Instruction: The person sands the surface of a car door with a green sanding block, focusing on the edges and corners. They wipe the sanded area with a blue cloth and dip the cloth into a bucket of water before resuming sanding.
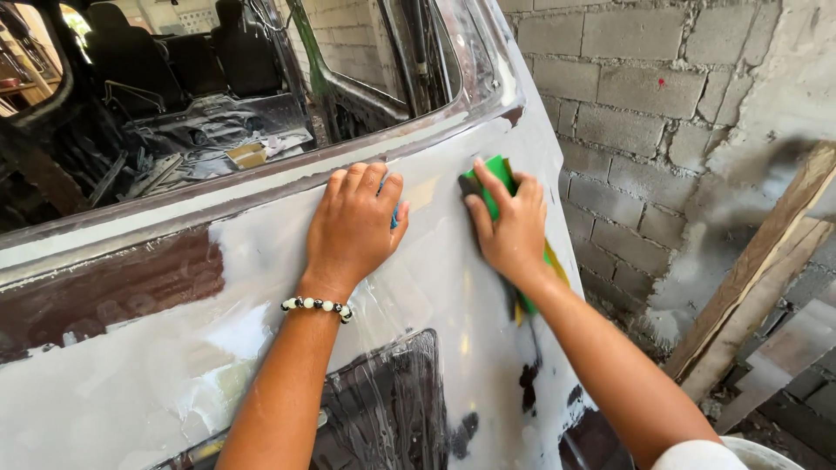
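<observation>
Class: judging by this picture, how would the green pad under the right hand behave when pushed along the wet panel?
The green pad probably flexes, since it lies flat under the right hand. The car panel glistens wet, so it likely slides easily. It looks thin, probably light.

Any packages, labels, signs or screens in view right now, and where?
No labels, signs or screens show.
Small box or block: lies inside the vehicle behind the window opening, flat, rectangular, tan and yellowish; too small to tell whether it is a package.
</observation>
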